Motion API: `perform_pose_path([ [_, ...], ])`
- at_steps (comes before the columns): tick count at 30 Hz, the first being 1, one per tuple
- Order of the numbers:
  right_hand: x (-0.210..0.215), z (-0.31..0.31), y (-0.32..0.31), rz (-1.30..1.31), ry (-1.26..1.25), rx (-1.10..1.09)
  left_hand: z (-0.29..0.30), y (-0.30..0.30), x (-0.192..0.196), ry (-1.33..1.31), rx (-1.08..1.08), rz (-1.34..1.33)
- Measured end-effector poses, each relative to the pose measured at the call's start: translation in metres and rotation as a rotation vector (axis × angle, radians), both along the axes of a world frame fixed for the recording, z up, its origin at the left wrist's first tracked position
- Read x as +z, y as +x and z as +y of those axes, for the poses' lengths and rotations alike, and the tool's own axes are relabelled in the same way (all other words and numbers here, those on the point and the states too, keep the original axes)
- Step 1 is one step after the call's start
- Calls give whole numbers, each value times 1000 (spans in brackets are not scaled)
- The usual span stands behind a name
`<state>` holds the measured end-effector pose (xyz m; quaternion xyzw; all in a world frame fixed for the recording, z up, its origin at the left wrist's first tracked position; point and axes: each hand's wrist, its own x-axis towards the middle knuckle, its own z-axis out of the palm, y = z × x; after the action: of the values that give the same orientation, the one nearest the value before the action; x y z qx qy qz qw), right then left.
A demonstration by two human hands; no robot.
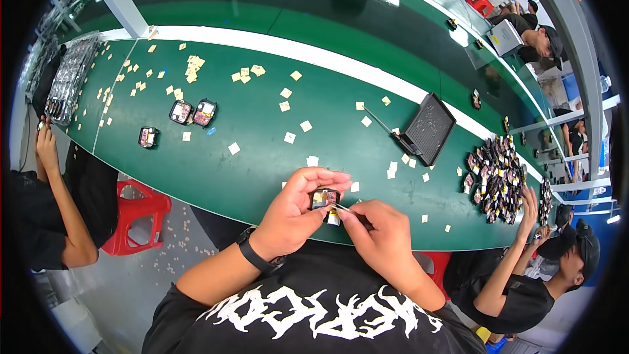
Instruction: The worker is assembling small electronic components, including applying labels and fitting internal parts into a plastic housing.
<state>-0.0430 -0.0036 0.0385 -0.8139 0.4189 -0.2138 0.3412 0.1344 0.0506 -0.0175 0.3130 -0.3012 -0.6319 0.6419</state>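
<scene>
Close in front of me, my left hand (298, 210) is curled around a small black-cased electronic unit (324, 198), its open face showing a reddish circuit board. A yellow-and-white piece (333, 216) shows at the unit's lower edge. My right hand (379, 231) pinches a thin, pale tweezers-like tool (340, 208) whose tip touches the unit. Its exact shape is partly hidden by my fingers. Small cream square pieces (313, 160) lie on the green table (262, 177) just beyond my hands.
Three similar units, one a black-cased unit (149, 137), rest at left. A black tray (426, 130) stands right of centre, near a large pile of units (496, 180). Wrapped trays (72, 78) are stacked far left. Co-workers sit on both sides; a red stool (136, 219) is at left.
</scene>
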Motion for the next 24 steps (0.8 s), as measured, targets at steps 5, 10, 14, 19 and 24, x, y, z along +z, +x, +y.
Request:
perform_pose_path([
  [5, -4, 0, 6, 109, -216, 75, 0, -1, 0, -11, -44, -71],
  [10, -5, 1, 10, 181, -331, 109, 2, 0, -2, -60, -86, -93],
  [14, -5, 0, 11, 110, -320, 125, 2, 5, -8, -75, -121, -95],
  [19, -9, -5, 9, 127, -296, 173, 2, 10, -9, 55, -176, 270],
  [24, -10, -7, 9, -28, 7, 94, 3, 13, -5, 111, -177, 475],
])
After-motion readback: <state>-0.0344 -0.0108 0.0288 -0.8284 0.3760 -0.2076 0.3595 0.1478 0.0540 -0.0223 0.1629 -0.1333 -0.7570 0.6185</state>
